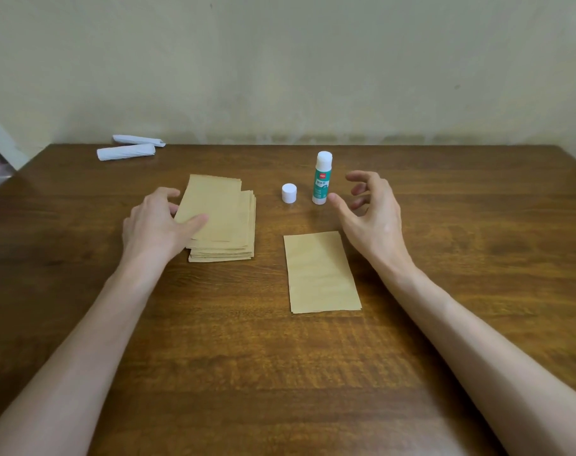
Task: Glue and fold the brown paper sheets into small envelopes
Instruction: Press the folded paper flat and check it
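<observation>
Head view. The step in hand appears to be the start of a new envelope. The left hand (158, 222) pinches the top sheet (214, 199), thumb on its face and fingers curled at its left edge, holding it askew on the stack (227, 248) of brown sheets at centre left of the counter (280, 373). The right hand (372, 212) hovers spread, fingers loosely curled, holding nothing, just beside the uncapped glue stick (322, 177), which stands upright. The next move probably calls for drawing the top sheet clear without dragging those beneath, then closing the right hand round the glue stick.

Count: one glue stick; one loose cap (289, 192) just left of it; one stack, its sheets too many to count; one separate brown sheet (321, 273) lying flat near the right forearm; two white paper rolls (126, 152) at the far left edge.
</observation>
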